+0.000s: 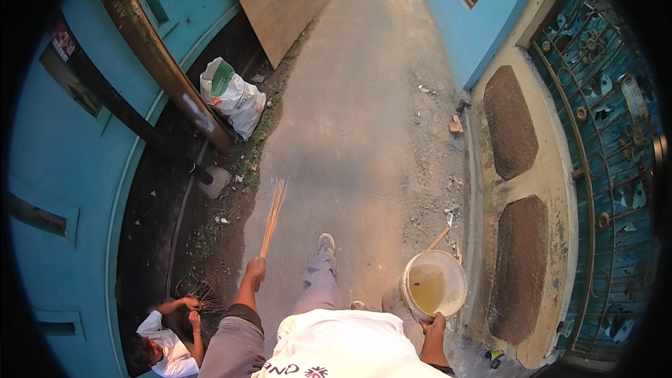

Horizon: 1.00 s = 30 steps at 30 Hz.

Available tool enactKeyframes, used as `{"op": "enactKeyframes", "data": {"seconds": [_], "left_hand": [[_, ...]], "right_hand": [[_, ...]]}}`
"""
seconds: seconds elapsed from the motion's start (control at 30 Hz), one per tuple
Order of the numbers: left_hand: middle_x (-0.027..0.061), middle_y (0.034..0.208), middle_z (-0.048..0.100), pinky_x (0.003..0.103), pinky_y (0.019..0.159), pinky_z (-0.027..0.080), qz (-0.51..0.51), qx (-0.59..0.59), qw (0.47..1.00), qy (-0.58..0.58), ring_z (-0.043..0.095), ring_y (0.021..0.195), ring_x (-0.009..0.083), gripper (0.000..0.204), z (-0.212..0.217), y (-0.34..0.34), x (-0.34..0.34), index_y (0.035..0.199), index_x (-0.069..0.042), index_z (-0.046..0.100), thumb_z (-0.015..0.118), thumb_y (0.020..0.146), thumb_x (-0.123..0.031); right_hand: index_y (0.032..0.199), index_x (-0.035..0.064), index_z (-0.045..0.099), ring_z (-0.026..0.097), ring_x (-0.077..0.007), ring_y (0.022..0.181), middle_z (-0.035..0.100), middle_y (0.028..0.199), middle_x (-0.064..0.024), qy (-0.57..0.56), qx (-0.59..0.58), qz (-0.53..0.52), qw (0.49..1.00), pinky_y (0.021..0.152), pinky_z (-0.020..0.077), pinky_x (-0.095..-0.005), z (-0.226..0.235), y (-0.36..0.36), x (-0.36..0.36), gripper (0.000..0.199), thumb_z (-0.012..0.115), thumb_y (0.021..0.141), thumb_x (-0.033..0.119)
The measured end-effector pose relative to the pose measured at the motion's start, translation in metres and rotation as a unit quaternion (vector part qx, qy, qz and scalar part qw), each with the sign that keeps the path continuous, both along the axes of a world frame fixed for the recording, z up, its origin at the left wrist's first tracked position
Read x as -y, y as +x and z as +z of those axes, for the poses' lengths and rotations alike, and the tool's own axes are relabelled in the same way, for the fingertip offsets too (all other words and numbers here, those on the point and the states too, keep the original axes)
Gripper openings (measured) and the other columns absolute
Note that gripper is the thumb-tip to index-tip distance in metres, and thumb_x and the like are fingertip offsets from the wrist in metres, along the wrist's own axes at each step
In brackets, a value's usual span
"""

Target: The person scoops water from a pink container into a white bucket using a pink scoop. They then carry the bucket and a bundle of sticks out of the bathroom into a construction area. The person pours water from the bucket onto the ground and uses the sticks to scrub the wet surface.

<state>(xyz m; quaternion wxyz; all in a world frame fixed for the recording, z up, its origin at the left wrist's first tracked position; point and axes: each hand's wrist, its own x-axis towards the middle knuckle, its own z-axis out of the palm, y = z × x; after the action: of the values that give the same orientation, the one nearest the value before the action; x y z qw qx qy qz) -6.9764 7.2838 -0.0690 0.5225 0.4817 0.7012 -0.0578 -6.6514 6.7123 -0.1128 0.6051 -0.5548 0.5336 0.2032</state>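
Note:
My left hand (256, 270) is closed around the base of a stick broom (274, 218), a bundle of thin pale bristles that fans out forward over the road. On the other side, my right hand (435, 327) grips the near rim or side of a dirty white plastic bucket (400, 298). The bucket tilts a little, and a shallow yellowish liquid (428, 290) with a dark speck shows inside. My fingers on the bucket are partly hidden beneath it. One shoe (326, 243) is stretched forward on the road below.
A narrow road (343, 133) runs ahead between walls. Left are a white sack (235, 101), a leaning wooden board (285, 0), a rusty pole (161, 56), and a crouching person (164, 346) near dark twigs (205, 295). Right are brick pieces (456, 124), rubble and a metal gate (595, 126).

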Motion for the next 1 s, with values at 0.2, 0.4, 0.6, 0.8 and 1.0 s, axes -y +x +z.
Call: {"op": "enactKeyframes", "data": {"seconds": [0.2, 0.4, 0.6, 0.8, 1.0], "left_hand": [[0.0039, 0.062, 0.047, 0.034, 0.043, 0.038, -0.019, 0.006, 0.999, -0.039, 0.045, 0.048, 0.0156, 0.018, -0.004, 0.078, -0.180, 0.087, -0.004, 0.054, 0.049, 0.092, -0.021], [0.0043, 0.059, 0.048, 0.035, 0.039, 0.037, -0.034, 0.056, 0.998, 0.016, 0.046, 0.044, 0.0165, 0.025, 0.003, 0.175, -0.351, 0.087, -0.004, 0.055, 0.051, 0.094, -0.027], [0.0111, 0.067, 0.059, 0.041, 0.047, 0.043, -0.156, -0.024, 0.987, 0.040, 0.056, 0.052, 0.0232, 0.035, -0.012, 0.279, -0.491, 0.090, 0.001, 0.061, 0.051, 0.095, -0.032], [0.0194, 0.079, 0.065, 0.044, 0.059, 0.048, -0.133, -0.123, 0.982, 0.047, 0.065, 0.067, 0.0288, 0.039, -0.015, 0.306, -0.603, 0.099, 0.003, 0.066, 0.052, 0.093, -0.033], [0.0086, 0.054, 0.046, 0.041, 0.039, 0.028, -0.046, -0.104, 0.993, 0.002, 0.044, 0.040, 0.0206, 0.028, 0.029, 0.408, -0.704, 0.079, 0.000, 0.059, 0.050, 0.093, -0.023]], "right_hand": [[0.134, 0.0057, 0.043, 0.038, -0.0380, 0.129, 0.037, 0.144, -0.0172, 0.048, -0.002, -0.058, 0.997, 0.098, 0.0361, -0.0641, -0.008, 0.061, -0.136, 0.057, 0.054, 0.079, 0.014], [0.136, 0.0053, 0.041, 0.036, -0.0353, 0.134, 0.039, 0.144, -0.0164, 0.042, -0.087, -0.079, 0.992, 0.101, 0.0358, -0.0601, 0.013, 0.121, -0.299, 0.057, 0.049, 0.080, 0.017], [0.132, 0.0035, 0.045, 0.043, -0.0371, 0.127, 0.042, 0.141, -0.0180, -0.014, -0.082, 0.093, 0.992, 0.094, 0.0424, -0.0595, 0.004, 0.181, -0.400, 0.055, 0.047, 0.079, 0.016], [0.113, 0.0015, 0.048, 0.047, -0.0295, 0.095, 0.048, 0.112, -0.0146, 0.043, -0.012, 0.167, 0.985, 0.079, 0.0458, -0.0475, -0.005, 0.269, -0.527, 0.037, 0.056, 0.077, 0.010], [0.093, -0.0004, 0.052, 0.051, -0.0218, 0.063, 0.054, 0.083, -0.0111, 0.094, 0.049, 0.138, 0.985, 0.064, 0.0492, -0.0356, 0.014, 0.363, -0.645, 0.023, 0.066, 0.076, 0.004]]}}
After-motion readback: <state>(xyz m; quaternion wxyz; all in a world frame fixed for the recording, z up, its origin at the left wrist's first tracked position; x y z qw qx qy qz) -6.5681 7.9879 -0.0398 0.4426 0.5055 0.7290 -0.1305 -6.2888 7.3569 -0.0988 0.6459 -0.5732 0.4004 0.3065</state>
